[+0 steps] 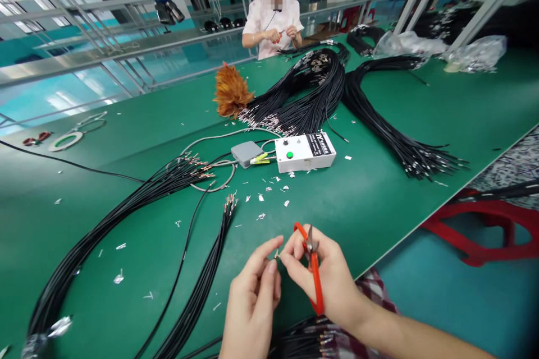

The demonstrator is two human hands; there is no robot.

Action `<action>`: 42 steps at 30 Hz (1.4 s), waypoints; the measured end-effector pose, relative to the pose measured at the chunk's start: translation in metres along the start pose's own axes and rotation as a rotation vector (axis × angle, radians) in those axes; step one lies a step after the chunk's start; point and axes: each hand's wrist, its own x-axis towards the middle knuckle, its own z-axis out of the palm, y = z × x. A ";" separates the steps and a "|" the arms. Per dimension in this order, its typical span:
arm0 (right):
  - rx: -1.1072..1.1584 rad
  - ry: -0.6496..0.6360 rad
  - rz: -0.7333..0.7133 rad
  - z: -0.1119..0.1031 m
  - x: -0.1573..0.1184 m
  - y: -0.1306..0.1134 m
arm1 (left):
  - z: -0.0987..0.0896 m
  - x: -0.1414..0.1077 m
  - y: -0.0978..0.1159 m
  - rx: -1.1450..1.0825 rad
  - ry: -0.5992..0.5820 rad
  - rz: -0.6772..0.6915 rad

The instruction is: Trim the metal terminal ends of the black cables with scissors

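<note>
My left hand (252,289) is closed in a pinch on a thin cable end (277,254), whose stripped tip shows between the fingers. Red-handled scissors (317,283) rest in my right hand (337,275), their short blades pointing up and away from the cable. The thumb and forefinger of that same hand meet at the cable tip, close against the left fingertips. Below my hands, a bundle of black cables (301,342) with bare copper ends lies over my lap, partly hidden by my wrists.
Black cable bundles (101,224) lie on the green table (177,291). A white box with a green button (305,152), a grey pedal-like piece (247,153) and an orange feather duster (231,91) stand ahead. Foil scraps are scattered about. A person (273,22) works opposite; a red stool (484,230) is right.
</note>
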 end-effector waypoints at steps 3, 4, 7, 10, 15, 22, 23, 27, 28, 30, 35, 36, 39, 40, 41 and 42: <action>-0.139 -0.034 -0.114 -0.005 0.000 -0.003 | 0.000 0.000 0.000 0.003 0.020 0.006; -0.154 -0.051 -0.123 -0.007 0.001 -0.004 | -0.001 0.000 0.001 -0.016 0.039 0.003; -0.237 -0.074 -0.084 -0.017 0.006 -0.005 | -0.004 -0.001 0.008 -0.095 0.069 -0.038; -0.508 -0.060 -0.097 -0.026 0.010 -0.003 | -0.009 -0.001 0.013 -0.168 0.061 -0.074; -0.874 -0.076 -0.252 -0.029 0.008 0.003 | -0.011 -0.005 0.015 -0.247 0.080 -0.109; -1.012 -0.064 -0.403 -0.024 0.010 0.001 | -0.009 -0.006 0.012 -0.271 0.057 -0.116; -1.021 -0.063 -0.417 -0.024 0.010 0.000 | -0.009 -0.006 0.012 -0.273 0.049 -0.119; -1.047 -0.052 -0.461 -0.025 0.011 -0.001 | -0.009 -0.007 0.011 -0.283 0.028 -0.116; -1.060 -0.051 -0.470 -0.025 0.011 -0.001 | -0.009 -0.008 0.011 -0.281 0.026 -0.114; -1.095 -0.057 -0.490 -0.026 0.010 -0.002 | -0.008 -0.008 0.012 -0.277 0.031 -0.114; -1.184 -0.089 -0.519 -0.027 0.010 -0.004 | -0.006 -0.008 0.015 -0.275 0.061 -0.122; -1.194 -0.094 -0.523 -0.028 0.010 -0.005 | -0.005 -0.008 0.015 -0.277 0.068 -0.122; -1.216 -0.110 -0.542 -0.029 0.010 -0.006 | -0.005 -0.008 0.015 -0.282 0.076 -0.130; -1.219 -0.116 -0.550 -0.030 0.010 -0.006 | -0.005 -0.007 0.015 -0.284 0.073 -0.134; -1.219 -0.122 -0.555 -0.030 0.010 -0.005 | -0.005 -0.007 0.014 -0.286 0.071 -0.137; -1.212 -0.127 -0.555 -0.030 0.011 -0.005 | -0.006 -0.007 0.014 -0.291 0.068 -0.139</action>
